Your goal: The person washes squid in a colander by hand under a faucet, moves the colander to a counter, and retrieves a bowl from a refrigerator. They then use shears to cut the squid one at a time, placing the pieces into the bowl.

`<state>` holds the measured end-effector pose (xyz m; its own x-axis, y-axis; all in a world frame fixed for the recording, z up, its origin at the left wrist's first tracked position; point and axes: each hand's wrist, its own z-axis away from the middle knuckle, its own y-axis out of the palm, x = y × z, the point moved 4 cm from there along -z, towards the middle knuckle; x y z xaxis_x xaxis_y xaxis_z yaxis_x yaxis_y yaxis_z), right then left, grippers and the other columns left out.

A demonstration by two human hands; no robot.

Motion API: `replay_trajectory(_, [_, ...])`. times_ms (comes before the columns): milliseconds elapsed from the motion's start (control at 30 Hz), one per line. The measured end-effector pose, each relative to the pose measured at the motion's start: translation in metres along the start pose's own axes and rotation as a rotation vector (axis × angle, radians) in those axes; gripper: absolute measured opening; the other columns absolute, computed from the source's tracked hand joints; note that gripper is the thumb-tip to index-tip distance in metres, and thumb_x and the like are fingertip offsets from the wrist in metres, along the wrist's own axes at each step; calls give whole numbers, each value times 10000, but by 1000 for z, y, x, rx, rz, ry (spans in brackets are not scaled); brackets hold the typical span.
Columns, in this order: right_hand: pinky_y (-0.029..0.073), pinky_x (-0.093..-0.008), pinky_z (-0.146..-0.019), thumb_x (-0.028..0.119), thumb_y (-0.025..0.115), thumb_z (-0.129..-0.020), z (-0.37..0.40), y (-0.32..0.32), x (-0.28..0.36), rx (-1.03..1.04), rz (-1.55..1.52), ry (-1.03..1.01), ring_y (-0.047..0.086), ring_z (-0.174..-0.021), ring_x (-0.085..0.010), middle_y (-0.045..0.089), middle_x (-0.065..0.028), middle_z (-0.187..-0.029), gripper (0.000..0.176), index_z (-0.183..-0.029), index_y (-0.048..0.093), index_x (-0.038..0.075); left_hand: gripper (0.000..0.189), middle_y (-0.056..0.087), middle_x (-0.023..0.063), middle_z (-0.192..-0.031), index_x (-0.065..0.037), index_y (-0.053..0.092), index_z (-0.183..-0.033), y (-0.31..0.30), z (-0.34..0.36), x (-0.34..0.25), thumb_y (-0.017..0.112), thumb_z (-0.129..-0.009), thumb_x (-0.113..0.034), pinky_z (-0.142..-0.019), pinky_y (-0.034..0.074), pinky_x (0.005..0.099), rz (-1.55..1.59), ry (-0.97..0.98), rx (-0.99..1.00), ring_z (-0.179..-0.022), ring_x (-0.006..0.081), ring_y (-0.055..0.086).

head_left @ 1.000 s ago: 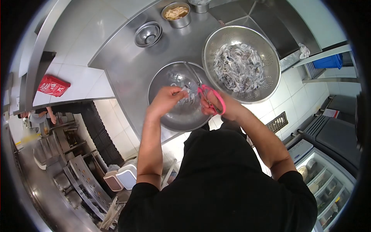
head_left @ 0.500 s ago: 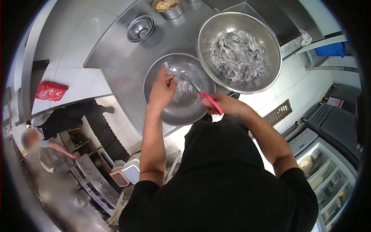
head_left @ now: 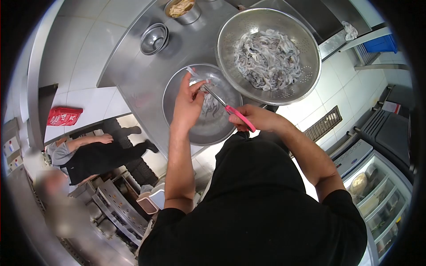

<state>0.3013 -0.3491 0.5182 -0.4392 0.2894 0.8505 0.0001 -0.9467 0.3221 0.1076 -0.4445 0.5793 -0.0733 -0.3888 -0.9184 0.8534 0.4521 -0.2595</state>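
Observation:
My left hand (head_left: 186,106) is over a wide steel bowl (head_left: 217,128), its fingers pinched on a pale, slippery piece of octopus (head_left: 208,82). A white tip of flesh also shows by the index finger. In my right hand (head_left: 255,116) are scissors (head_left: 237,116) with pink-red handles, their blades reaching to the piece at my left fingertips. Whether the blades are fully closed is hard to see. More grey-white strands (head_left: 210,106) hang or lie below in the bowl. Beside it, a large perforated colander (head_left: 310,53) holds a heap of octopus (head_left: 268,62).
Stacked small steel bowls (head_left: 154,39) and a steel pot (head_left: 190,15) of pale yellowish pieces stand on the steel counter (head_left: 120,66). A co-worker in black trousers (head_left: 104,155) is at the left, near a stove. A glass-topped fridge (head_left: 377,195) is at the right.
The view has shifted slightly. My hands and the scissors keep nearly the same place over the bowl. The co-worker has stepped closer to the counter, an arm now along the body.

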Motion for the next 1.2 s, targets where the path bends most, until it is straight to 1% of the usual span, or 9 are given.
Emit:
replay_trajectory(133, [424, -272, -613, 639, 623, -974, 5, -2, 10, -19, 21, -26, 516, -671, -86, 540, 29, -705, 588, -798, 629, 78, 728, 673, 166, -1334, -70, 200, -1613, 3, -2, -3, 499, -976, 118, -938, 482, 252, 1, 20, -26, -1073, 126, 630])
replay_trajectory(233, [415, -265, -608, 616, 644, -972, 5, -2, 17, -70, 38, -51, 505, -671, -73, 533, 37, -702, 562, -854, 674, 67, 772, 700, 169, -1282, -49, 177, -1626, 6, -3, -4, 534, -956, 92, -885, 506, 258, 22, 57, -74, -987, 138, 668])
replay_trajectory(333, [405, -258, -601, 572, 673, -973, 0, -4, 14, -137, 39, -58, 492, -667, -58, 527, 53, -702, 509, -921, 713, 68, 757, 709, 155, -1259, -87, 181, -1627, 10, -4, -1, 505, -976, 121, -926, 481, 254, -36, 11, -33, -1044, 126, 646])
replay_trajectory(533, [397, -256, -586, 504, 698, -982, -3, -8, 21, -142, -57, -90, 471, -641, -48, 504, 79, -689, 427, -931, 717, 81, 771, 720, 154, -1204, -102, 194, -1629, 21, -6, -4, 553, -974, 87, -944, 489, 291, 245, 47, 57, -1039, 150, 660])
replay_trajectory(733, [376, -249, -569, 496, 688, -993, 2, -10, 25, -109, -48, -122, 445, -614, -45, 479, 83, -671, 423, -876, 679, 89, 683, 710, 172, -1226, -109, 274, -1607, 18, -8, -3, 552, -998, 28, -964, 501, 315, 388, -33, 49, -1037, 173, 665])
replay_trajectory(933, [355, -248, -559, 478, 682, -1002, 6, -11, 31, -113, -69, -130, 423, -606, -42, 460, 88, -666, 413, -842, 655, 98, 573, 700, 184, -1232, -45, 353, -1555, 16, -12, 5, 546, -1017, -14, -915, 542, 345, 614, -108, 64, -1102, 228, 690])
replay_trajectory(1033, [360, -245, -563, 473, 682, -1005, 10, -13, 35, -111, -62, -145, 430, -615, -37, 468, 90, -672, 404, -864, 670, 94, 540, 726, 185, -1151, -24, 441, -1526, 6, -15, 20, 591, -1012, -100, -889, 568, 382, 607, -278, -29, -1045, 255, 717])
replay_trajectory(1133, [366, -243, -570, 467, 683, -1005, 12, -15, 39, -115, -37, -155, 438, -629, -32, 484, 89, -681, 398, -905, 695, 82, 477, 743, 193, -1045, 3, 571, -1403, -24, -25, 61, 648, -977, -197, -874, 576, 405, -322, -182, -98, -1011, 273, 738])
replay_trajectory(1200, [370, -243, -575, 466, 685, -1004, 12, -16, 40, -115, -20, -151, 445, -637, -30, 496, 88, -686, 402, -933, 710, 70, 388, 742, 144, -1063, 8, 624, -1301, -33, -29, 62, 660, -968, -188, -797, 575, 382, -802, -258, -30, -1007, 257, 739])
